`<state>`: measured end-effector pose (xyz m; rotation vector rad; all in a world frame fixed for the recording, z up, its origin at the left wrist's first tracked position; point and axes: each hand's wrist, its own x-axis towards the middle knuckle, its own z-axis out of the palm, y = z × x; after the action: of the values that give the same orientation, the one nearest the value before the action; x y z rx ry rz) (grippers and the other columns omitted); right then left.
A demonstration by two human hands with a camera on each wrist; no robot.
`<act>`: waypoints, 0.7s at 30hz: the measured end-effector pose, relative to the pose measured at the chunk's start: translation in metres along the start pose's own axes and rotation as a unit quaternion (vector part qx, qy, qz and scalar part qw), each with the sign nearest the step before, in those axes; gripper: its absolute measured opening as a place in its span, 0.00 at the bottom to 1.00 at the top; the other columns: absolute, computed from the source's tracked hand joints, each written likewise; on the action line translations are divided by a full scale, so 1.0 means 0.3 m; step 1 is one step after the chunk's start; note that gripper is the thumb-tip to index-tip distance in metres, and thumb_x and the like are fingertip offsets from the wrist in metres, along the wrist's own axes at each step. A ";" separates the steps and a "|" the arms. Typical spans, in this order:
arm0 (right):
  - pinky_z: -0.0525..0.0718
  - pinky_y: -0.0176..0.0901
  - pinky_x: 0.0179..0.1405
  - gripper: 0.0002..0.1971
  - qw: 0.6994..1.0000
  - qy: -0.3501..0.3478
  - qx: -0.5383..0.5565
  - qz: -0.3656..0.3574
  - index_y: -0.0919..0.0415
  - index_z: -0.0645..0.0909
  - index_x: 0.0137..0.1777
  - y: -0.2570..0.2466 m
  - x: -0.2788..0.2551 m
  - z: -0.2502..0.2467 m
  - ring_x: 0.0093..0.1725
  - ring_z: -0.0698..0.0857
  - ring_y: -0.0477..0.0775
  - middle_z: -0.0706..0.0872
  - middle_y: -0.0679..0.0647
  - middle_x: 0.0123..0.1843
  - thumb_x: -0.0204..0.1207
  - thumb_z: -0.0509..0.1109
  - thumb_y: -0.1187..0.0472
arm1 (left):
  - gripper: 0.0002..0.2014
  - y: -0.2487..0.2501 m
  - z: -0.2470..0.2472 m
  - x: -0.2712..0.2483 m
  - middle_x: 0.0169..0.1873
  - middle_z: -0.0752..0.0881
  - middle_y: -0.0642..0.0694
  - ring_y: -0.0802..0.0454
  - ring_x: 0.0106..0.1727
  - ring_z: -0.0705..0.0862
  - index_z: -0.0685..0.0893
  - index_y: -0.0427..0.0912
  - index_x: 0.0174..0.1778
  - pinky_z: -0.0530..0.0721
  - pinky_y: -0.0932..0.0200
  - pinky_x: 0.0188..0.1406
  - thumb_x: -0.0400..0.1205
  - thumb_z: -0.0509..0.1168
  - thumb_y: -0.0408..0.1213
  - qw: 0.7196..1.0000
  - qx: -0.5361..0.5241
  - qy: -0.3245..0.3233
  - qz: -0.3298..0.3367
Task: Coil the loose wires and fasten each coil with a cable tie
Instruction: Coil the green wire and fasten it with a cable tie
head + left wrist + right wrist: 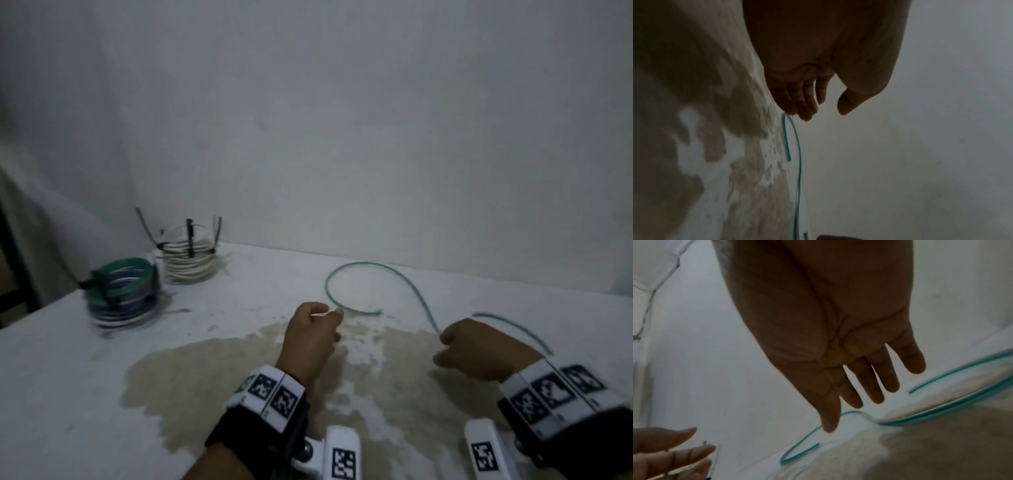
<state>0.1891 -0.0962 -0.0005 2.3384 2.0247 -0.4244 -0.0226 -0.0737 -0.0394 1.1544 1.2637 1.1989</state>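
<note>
1. Your left hand (310,337) hovers over the table (85,377) with fingers loosely extended, holding nothing that shows; it sits just beside the near end of the green wire (359,270).
2. Your right hand (479,349) has fingers straight and slightly spread in the wrist view; whether it pinches the wire is unclear.
3. The wire loops loose toward the back edge by the wall (376,120).
4. Two tied coils, green-blue (121,291) and white (190,262), sit at far left, well apart.
5. A brown stain (205,377) spreads under your wrists.

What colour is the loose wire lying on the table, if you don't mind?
Teal green; the loose wire shows best in the head view.
</note>
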 end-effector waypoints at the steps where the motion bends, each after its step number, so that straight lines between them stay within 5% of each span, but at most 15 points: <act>1: 0.71 0.30 0.29 0.10 1.000 -0.015 -0.016 0.016 0.61 0.80 0.49 0.045 -0.021 0.000 0.42 0.80 0.48 0.81 0.54 0.48 0.79 0.66 0.54 | 0.09 -0.005 0.043 0.002 0.44 0.83 0.43 0.51 0.40 0.83 0.78 0.40 0.54 0.83 0.54 0.44 0.83 0.65 0.40 0.999 -0.014 -0.017 -0.024; 4: 0.73 0.32 0.43 0.18 0.995 -0.044 -0.067 0.053 0.62 0.79 0.63 0.159 -0.064 0.020 0.58 0.82 0.52 0.82 0.55 0.63 0.79 0.66 0.52 | 0.04 -0.019 0.154 -0.018 0.34 0.80 0.42 0.47 0.33 0.80 0.78 0.39 0.42 0.78 0.54 0.36 0.82 0.64 0.33 0.983 -0.154 -0.049 -0.093; 6: 0.74 0.35 0.45 0.15 0.994 -0.047 -0.081 0.063 0.60 0.81 0.59 0.213 -0.069 0.036 0.53 0.82 0.52 0.83 0.55 0.58 0.76 0.67 0.53 | 0.05 -0.034 0.201 -0.037 0.31 0.78 0.42 0.48 0.31 0.79 0.78 0.38 0.40 0.76 0.56 0.32 0.82 0.63 0.30 0.969 -0.214 -0.042 -0.115; 8: 0.76 0.37 0.48 0.12 0.993 -0.039 -0.090 0.064 0.61 0.80 0.56 0.238 -0.077 0.039 0.53 0.81 0.53 0.81 0.57 0.57 0.76 0.67 0.57 | 0.03 -0.042 0.219 -0.052 0.34 0.78 0.41 0.48 0.34 0.80 0.79 0.37 0.43 0.79 0.56 0.36 0.82 0.63 0.29 0.972 -0.199 -0.052 -0.111; 12: 0.75 0.42 0.65 0.18 0.993 -0.003 -0.106 0.042 0.65 0.76 0.70 0.242 -0.085 0.042 0.69 0.78 0.56 0.78 0.60 0.71 0.81 0.60 0.64 | 0.02 -0.048 0.218 -0.061 0.34 0.80 0.38 0.45 0.35 0.80 0.80 0.33 0.45 0.81 0.53 0.41 0.82 0.62 0.26 0.973 -0.187 -0.079 -0.113; 16: 0.79 0.44 0.54 0.09 0.997 0.057 -0.054 -0.016 0.60 0.83 0.51 0.173 -0.073 0.009 0.53 0.83 0.55 0.86 0.55 0.56 0.81 0.61 0.60 | 0.05 -0.025 0.238 -0.081 0.31 0.83 0.36 0.43 0.33 0.81 0.81 0.30 0.45 0.79 0.51 0.34 0.82 0.64 0.30 0.966 -0.167 -0.142 -0.138; 21: 0.81 0.42 0.45 0.04 0.973 0.133 0.100 -0.158 0.54 0.78 0.45 0.031 -0.128 -0.018 0.44 0.84 0.51 0.87 0.52 0.47 0.81 0.63 0.59 | 0.14 0.037 0.263 -0.099 0.41 0.89 0.39 0.47 0.42 0.87 0.85 0.33 0.48 0.84 0.48 0.50 0.86 0.60 0.41 0.972 -0.082 -0.209 -0.067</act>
<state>0.1945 -0.1337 0.0115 2.2866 2.6127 -0.3522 0.0573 -0.0998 -0.0271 1.1090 0.8895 0.8820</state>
